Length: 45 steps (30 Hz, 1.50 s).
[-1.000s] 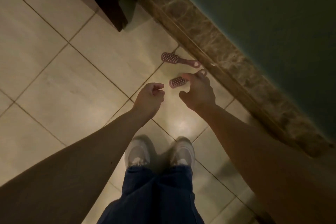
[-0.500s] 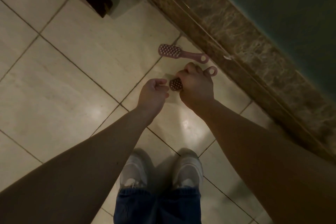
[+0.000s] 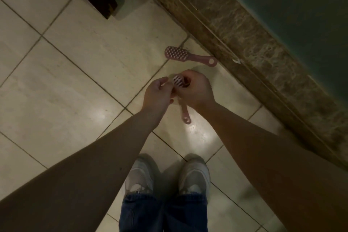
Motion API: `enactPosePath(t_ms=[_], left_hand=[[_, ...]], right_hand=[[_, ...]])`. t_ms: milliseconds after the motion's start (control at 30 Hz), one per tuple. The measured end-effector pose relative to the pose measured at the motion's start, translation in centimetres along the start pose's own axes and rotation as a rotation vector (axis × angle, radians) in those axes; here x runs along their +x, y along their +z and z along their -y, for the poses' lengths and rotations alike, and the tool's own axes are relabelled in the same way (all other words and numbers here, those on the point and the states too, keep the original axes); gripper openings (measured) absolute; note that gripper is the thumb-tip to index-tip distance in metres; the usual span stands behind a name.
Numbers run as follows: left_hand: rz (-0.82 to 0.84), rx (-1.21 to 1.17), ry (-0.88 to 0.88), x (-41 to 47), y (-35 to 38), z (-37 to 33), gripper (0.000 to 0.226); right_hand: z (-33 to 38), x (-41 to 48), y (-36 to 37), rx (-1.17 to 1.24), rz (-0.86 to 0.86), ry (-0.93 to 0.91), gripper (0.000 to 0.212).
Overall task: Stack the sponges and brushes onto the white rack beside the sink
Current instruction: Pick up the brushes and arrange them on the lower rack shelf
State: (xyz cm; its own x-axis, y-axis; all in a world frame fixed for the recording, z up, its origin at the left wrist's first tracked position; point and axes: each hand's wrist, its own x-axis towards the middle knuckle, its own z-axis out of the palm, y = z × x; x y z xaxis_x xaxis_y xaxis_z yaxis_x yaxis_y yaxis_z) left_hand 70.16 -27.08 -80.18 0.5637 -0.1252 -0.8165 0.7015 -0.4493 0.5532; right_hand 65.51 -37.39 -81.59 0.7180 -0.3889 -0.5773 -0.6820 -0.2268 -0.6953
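Both hands clasp one pink brush.
The right hand wraps its neck, the left hand pinches its head, over floor tiles; the free-hanging handle could slip in a loose regrip, landing by the second brush.

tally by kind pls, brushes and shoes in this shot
pink brushes: 2, the floor brush and the held brush between left hand and right hand
pale shoes: 2, left shoe and right shoe
total: 4
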Motion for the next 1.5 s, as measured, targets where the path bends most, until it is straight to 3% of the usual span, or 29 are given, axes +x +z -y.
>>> enactPosePath(t_ms=[133, 267, 367, 433, 500, 633, 867, 967, 1100, 1200, 1500], left_hand=[[-0.029, -0.061, -0.028, 0.7, -0.9, -0.5, 0.015], [-0.018, -0.122, -0.098, 1.6, -1.5, -1.1, 0.027], [-0.098, -0.172, -0.087, 2.4, -1.7, -1.6, 0.035], [-0.146, -0.242, -0.074, 3.0, -1.8, -2.0, 0.039], [-0.175, -0.257, -0.05, 3.4, -1.7, -2.0, 0.039], [-0.184, -0.263, -0.027, 4.2, -1.8, -1.8, 0.037], [-0.236, -0.186, -0.03, 4.9, -2.5, -1.0, 0.037], [-0.236, -0.177, -0.026, 3.8, -2.8, -0.8, 0.039], [-0.235, -0.212, -0.075, 0.4, -3.2, -1.4, 0.039], [-0.209, -0.218, -0.121, -4.3, -3.7, -2.8, 0.044], [-0.127, -0.183, -0.192, -22.5, -6.2, -11.2, 0.044]], right_hand=[[1.7, 0.2, -0.6, 0.27, 0.153, 0.038, 0.019], [3.4, 1.6, -0.8, 0.365, 0.254, 0.115, 0.039], [4.4, 3.2, -0.6, 0.444, 0.26, 0.154, 0.033], [4.5, 4.6, -0.3, 0.253, 0.099, 0.048, 0.031], [4.2, 5.9, 0.0, -0.126, -0.053, -0.061, 0.039], [2.9, 7.6, 0.4, -0.658, -0.112, -0.133, 0.043], [2.5, 8.3, 1.0, -0.93, -0.225, -0.263, 0.036], [2.7, 5.9, 1.0, -0.812, -0.191, -0.257, 0.017], [3.4, 1.3, 0.6, -0.475, -0.035, -0.194, 0.022], [5.9, -3.1, -0.8, -0.399, 0.051, -0.168, 0.02], [17.3, -18.5, -8.6, -0.246, 0.019, -0.035, 0.019]])
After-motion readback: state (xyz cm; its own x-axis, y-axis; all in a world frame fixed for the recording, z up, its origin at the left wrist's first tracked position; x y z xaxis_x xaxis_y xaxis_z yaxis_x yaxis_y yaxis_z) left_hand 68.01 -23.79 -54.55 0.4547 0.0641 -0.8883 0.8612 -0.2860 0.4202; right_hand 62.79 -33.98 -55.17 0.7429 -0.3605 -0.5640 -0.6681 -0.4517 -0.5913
